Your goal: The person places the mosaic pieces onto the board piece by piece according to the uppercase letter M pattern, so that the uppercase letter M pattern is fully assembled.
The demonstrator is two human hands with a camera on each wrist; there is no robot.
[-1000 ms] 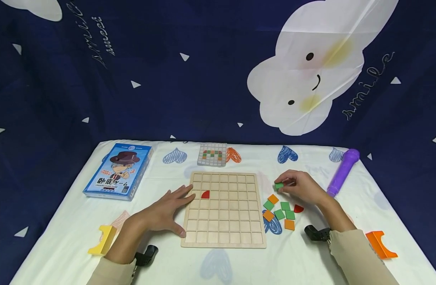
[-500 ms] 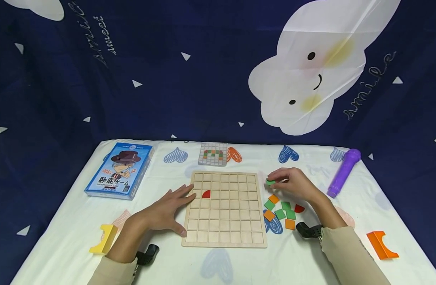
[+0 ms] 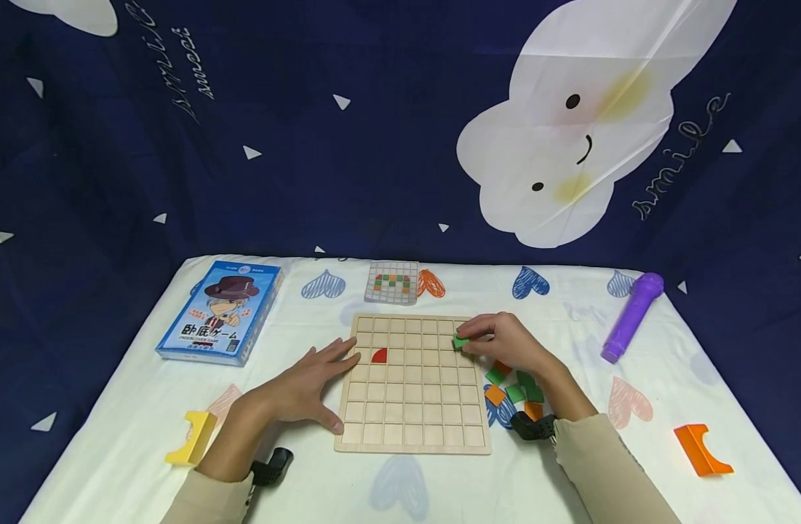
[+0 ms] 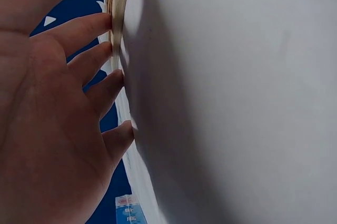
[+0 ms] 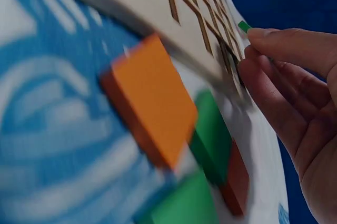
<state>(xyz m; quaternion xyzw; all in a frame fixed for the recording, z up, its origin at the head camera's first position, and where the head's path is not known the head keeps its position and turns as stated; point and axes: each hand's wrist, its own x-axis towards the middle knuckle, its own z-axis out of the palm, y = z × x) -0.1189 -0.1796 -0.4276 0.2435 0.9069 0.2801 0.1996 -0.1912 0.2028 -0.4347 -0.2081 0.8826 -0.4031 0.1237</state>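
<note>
A wooden grid board (image 3: 413, 415) lies flat on the table, with a red quarter-circle tile (image 3: 380, 356) in one of its upper-left cells. My left hand (image 3: 302, 386) rests on the board's left edge, fingers spread. Between thumb and fingertips my right hand (image 3: 511, 342) pinches a green square tile (image 3: 460, 341) over the board's upper-right part; the tile also shows at the fingertips in the right wrist view. Loose orange tiles (image 5: 152, 103) and green tiles (image 5: 210, 137) lie right of the board, partly hidden by the right forearm in the head view.
Behind the board sits a small pattern card (image 3: 391, 282) with a coloured grid. A blue game box (image 3: 220, 313) is at the back left, a purple stick (image 3: 632, 318) at the right. A yellow arch block (image 3: 192, 439) and an orange arch block (image 3: 701, 450) lie near the sides.
My right hand has carried the green square tile leftward from beside the board to above its upper-right cells. The left hand has stayed on the board's left edge.
</note>
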